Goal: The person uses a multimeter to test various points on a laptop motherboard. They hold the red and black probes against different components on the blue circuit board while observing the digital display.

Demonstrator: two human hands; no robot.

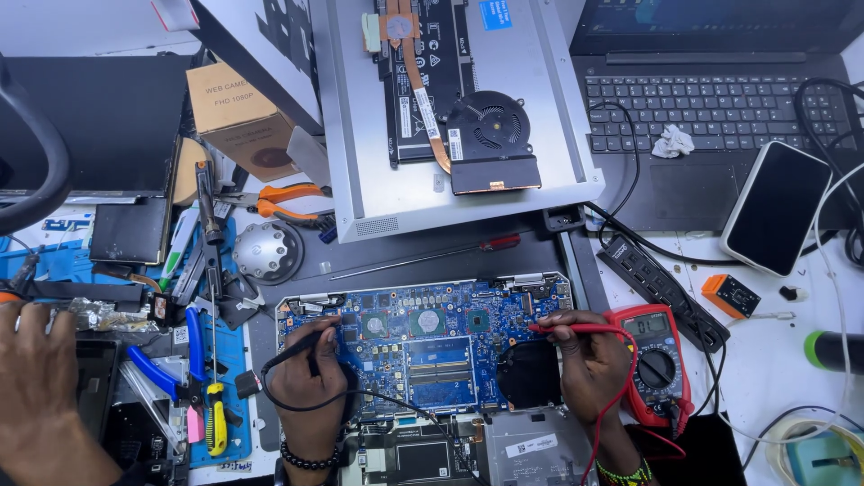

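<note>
A blue laptop motherboard [432,335] lies open in front of me. My left hand [310,382] holds a black multimeter probe [301,349] with its tip on the board's left side. In my right hand [589,364] is a red probe [560,328], pointing at the board's right edge. Red and black leads run down from both probes. The red multimeter [664,364] lies just right of my right hand. A black fan area [529,373] sits on the board by that hand.
Another person's hand [36,396] rests at the far left. Behind the board lie a red screwdriver [450,253], an opened silver laptop base [558,135] and a black laptop [720,108]. A phone [776,207] and power strip [661,288] are at right; blue pliers [180,369] at left.
</note>
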